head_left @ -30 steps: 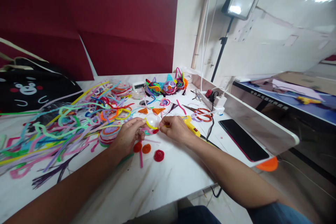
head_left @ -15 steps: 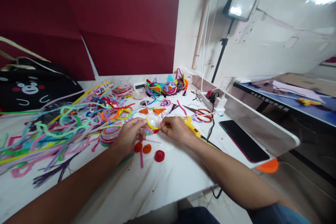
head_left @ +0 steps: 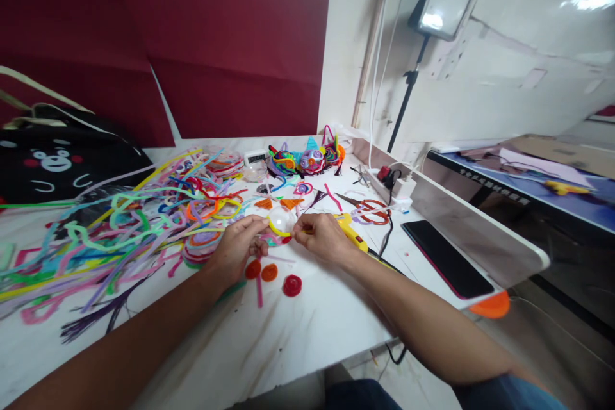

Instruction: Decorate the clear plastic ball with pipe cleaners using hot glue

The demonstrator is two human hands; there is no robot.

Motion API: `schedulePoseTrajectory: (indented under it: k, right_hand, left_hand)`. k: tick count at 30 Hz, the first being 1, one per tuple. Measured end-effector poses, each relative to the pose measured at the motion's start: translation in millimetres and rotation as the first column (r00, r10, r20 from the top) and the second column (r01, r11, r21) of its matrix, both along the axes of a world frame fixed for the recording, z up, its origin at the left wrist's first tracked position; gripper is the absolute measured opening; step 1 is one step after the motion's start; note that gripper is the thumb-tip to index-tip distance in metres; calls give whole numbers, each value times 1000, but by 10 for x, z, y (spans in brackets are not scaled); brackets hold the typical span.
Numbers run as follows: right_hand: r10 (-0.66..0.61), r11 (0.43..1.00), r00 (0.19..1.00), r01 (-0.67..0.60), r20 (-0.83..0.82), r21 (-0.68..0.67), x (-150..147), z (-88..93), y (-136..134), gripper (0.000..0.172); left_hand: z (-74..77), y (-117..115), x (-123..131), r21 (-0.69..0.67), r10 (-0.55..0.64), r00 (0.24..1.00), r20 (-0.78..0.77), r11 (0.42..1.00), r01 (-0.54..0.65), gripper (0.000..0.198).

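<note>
My left hand (head_left: 237,248) and my right hand (head_left: 323,237) meet over the white table (head_left: 298,333), both pinching a yellow pipe cleaner (head_left: 277,229) that curves around a clear plastic dome (head_left: 282,220). Each hand holds one end of the pipe cleaner, fingers closed. Just below the hands lie two orange coils (head_left: 261,270) and a red coil (head_left: 291,284). A yellow glue gun (head_left: 352,233) lies right behind my right hand.
A big tangle of coloured pipe cleaners (head_left: 120,224) covers the table's left. Finished colourful figures (head_left: 307,158) stand at the back. Scissors (head_left: 369,208), a power strip (head_left: 391,182) and a black phone (head_left: 444,256) lie on the right. A black bear-face bag (head_left: 57,163) sits far left.
</note>
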State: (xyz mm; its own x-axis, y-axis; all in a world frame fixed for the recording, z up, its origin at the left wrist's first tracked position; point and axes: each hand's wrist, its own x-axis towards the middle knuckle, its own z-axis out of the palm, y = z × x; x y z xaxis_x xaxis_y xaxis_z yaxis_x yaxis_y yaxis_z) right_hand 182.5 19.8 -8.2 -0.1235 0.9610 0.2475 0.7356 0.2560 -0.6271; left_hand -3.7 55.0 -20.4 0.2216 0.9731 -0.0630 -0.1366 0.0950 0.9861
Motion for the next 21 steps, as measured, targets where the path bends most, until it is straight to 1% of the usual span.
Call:
schedulePoseTrajectory:
  k: [8,13,18,21]
  right_hand:
    - [24,1000,1000,-24,4,-1,11,11,-4,12]
    - [48,999,999,-49,21,21,24,11,-9,12]
    - [62,998,998,-63,31,8,42,51,-23,8]
    - [83,996,995,-84,53,24,61,68,-22,7]
  left_hand:
    - [-19,5,-12,0,7,1000,-9,1000,-7,24]
    - [-15,5,-16,1,3,1000,-12,1000,-3,25]
    - [-4,15,-10,-5,17,1000,-5,1000,-17,27]
    - [0,18,-8,-15,23,1000,7,1000,-23,29]
